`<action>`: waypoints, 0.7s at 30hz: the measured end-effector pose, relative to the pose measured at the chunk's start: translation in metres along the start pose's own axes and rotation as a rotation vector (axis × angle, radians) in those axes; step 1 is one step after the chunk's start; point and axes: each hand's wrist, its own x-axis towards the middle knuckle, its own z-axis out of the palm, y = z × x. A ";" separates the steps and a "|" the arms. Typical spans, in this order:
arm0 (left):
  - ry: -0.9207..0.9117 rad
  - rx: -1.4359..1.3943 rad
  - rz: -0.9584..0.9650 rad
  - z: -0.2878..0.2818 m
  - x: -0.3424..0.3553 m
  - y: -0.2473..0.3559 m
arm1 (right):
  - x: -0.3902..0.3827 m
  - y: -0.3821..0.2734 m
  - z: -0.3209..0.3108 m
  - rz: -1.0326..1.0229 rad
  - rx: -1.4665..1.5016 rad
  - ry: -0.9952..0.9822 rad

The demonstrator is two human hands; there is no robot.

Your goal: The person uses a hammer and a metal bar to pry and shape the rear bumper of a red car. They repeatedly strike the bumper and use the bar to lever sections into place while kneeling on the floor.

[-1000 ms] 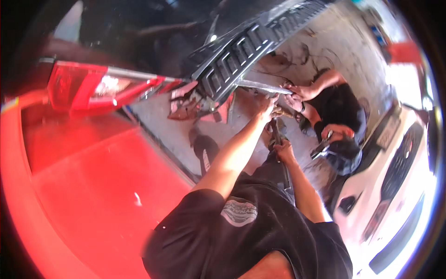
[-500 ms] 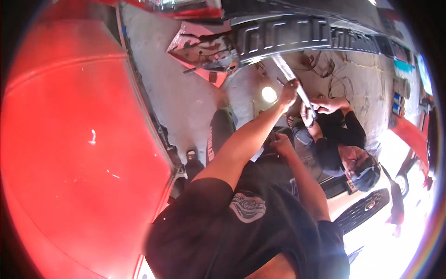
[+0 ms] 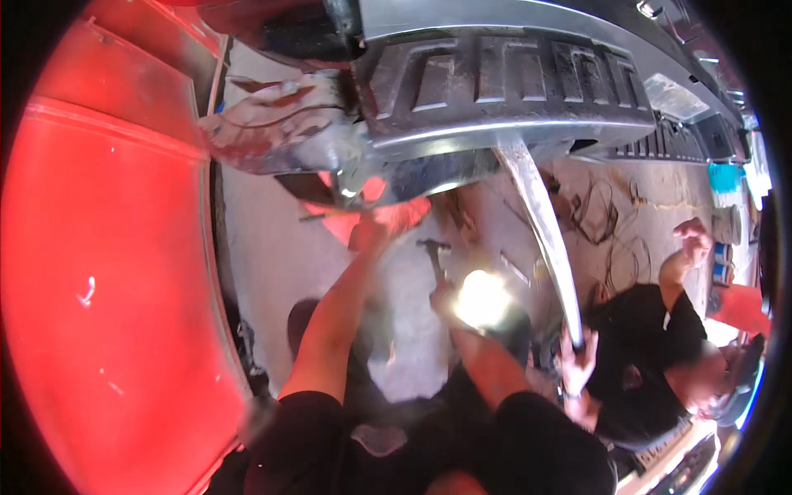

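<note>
My right hand is closed round the handle of a hammer, its head pointing away from me over the floor. My left hand, smeared by motion, is up by the crumpled metal corner; its fingers cannot be made out. Beyond both hands runs a dark vehicle panel with a ribbed face. From beneath its lower edge a long silvery metal bar slants toward the right. A co-worker's hand grips the bar's near end, and that person's other hand is raised away from it.
A large red vehicle panel fills the left side. Close to my right hand glares a bright light. Cables and loose parts lie on the concrete floor. The co-worker is at the right, with a teal container behind.
My left hand has let go of the metal bar and moved left to the crumpled corner. My right hand has moved forward with the hammer. The co-worker has taken one hand off the bar.
</note>
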 end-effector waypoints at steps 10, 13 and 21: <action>-0.343 0.724 -0.141 -0.025 -0.008 -0.077 | -0.013 0.019 0.053 0.209 0.000 -0.342; -0.089 0.646 -0.078 -0.008 -0.020 -0.087 | -0.018 0.025 0.054 0.172 -0.001 -0.294; 0.034 0.861 0.123 -0.024 0.009 -0.084 | -0.022 0.036 0.021 0.050 0.045 -0.200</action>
